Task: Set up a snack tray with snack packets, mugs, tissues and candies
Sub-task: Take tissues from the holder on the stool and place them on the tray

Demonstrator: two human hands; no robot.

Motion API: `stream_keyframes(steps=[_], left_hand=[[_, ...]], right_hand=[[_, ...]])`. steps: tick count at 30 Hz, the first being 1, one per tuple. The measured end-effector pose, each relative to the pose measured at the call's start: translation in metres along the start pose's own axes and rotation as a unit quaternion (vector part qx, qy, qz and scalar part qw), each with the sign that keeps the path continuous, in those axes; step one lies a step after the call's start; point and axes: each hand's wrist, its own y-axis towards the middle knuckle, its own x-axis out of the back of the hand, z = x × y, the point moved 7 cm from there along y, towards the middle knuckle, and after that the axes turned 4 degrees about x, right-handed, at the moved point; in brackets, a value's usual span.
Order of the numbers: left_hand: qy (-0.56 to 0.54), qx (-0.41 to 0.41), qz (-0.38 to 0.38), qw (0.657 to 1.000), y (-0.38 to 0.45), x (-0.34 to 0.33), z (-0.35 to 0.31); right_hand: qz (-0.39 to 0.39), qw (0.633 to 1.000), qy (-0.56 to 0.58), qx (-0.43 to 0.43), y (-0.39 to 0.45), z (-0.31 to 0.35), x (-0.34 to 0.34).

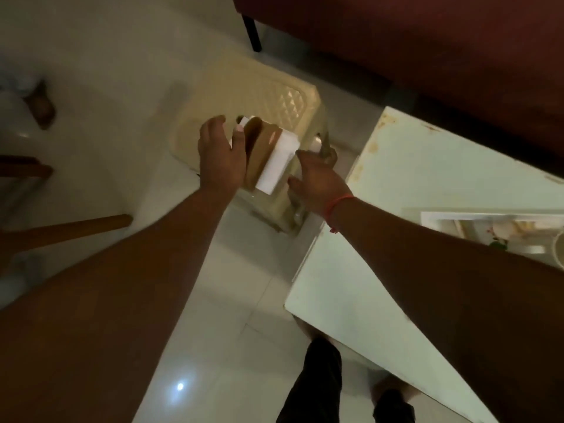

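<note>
A brown holder (259, 151) with a stack of white tissues (277, 164) stands above a cream plastic stool (268, 96). My left hand (221, 155) grips the holder's left side, thumb curled over its top. My right hand (317, 181) is at the right edge of the tissues with fingers curled. Whether it touches them is blurred. A white tray (433, 216) with pale items inside sits on the white table at the right edge.
The white table (412, 178) with stained edges fills the right side. A dark red sofa (427, 56) with a black leg lies behind. Wooden furniture legs (70, 228) are at the left. The floor is glossy white tile. My legs show at the bottom.
</note>
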Motion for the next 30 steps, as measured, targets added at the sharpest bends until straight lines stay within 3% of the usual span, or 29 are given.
stream_keyframes(steps=[3, 7, 9, 11, 13, 16, 21, 27, 30], left_hand=[[-0.069, 0.13, 0.16, 0.976, 0.006, -0.018, 0.026], [-0.098, 0.165, 0.233, 0.953, 0.01, -0.03, 0.038], [-0.074, 0.12, 0.221, 0.965, 0.016, -0.032, 0.04], [0.016, 0.01, 0.149, 0.989, 0.023, -0.027, 0.038], [0.104, -0.08, 0.079, 0.988, 0.025, -0.022, 0.032], [0.18, -0.119, 0.033, 0.976, 0.025, -0.018, 0.023], [0.12, -0.092, 0.048, 0.987, 0.024, -0.022, 0.015], [-0.034, 0.087, 0.159, 0.983, 0.022, -0.037, 0.03], [-0.041, 0.107, 0.168, 0.979, 0.022, -0.04, 0.035]], right_hand=[[-0.017, 0.997, 0.052, -0.048, 0.022, 0.019, -0.01], [-0.036, 0.991, 0.107, -0.079, 0.043, 0.035, -0.023], [-0.034, 0.987, 0.125, -0.093, 0.05, 0.034, -0.031], [-0.024, 0.985, 0.136, -0.107, 0.053, 0.032, -0.035], [-0.03, 0.982, 0.15, -0.114, 0.053, 0.031, -0.036], [-0.048, 0.976, 0.172, -0.124, 0.049, 0.031, -0.036], [-0.031, 0.971, 0.201, -0.124, 0.045, 0.031, -0.041], [-0.008, 0.97, 0.208, -0.127, 0.05, 0.03, -0.048], [0.01, 0.966, 0.223, -0.131, 0.053, 0.031, -0.055]])
